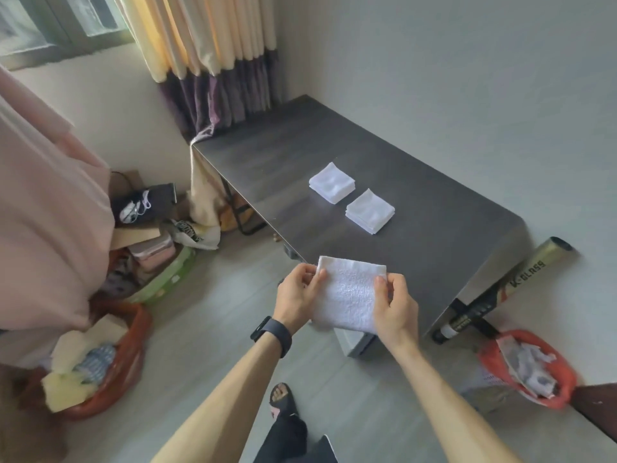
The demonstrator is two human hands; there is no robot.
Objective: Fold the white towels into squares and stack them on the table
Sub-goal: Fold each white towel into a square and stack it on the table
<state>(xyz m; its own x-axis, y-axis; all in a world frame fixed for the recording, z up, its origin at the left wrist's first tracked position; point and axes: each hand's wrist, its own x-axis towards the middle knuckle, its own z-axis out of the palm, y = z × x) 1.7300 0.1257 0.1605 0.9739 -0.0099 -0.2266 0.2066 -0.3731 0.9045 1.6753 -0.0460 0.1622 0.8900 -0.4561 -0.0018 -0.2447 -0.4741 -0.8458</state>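
My left hand (298,292) pinches the left edge of a white towel (350,295), thumb on top, and my right hand (395,302) pinches the right edge the same way, so the two hands are apart with the cloth stretched between them. I hold it in the air at the near edge of the desk (434,248), not on it. It is nubbly terry, thick and soft, already folded down to a rough rectangle, so I judge that one fold or a squaring-up remains. Farther back on the dark, smooth, wood-grain top lie two neat square piles, the far pile (331,182) on the left and the near pile (370,211) just beside it to the right, each several layers thick. This towel belongs on one of them.
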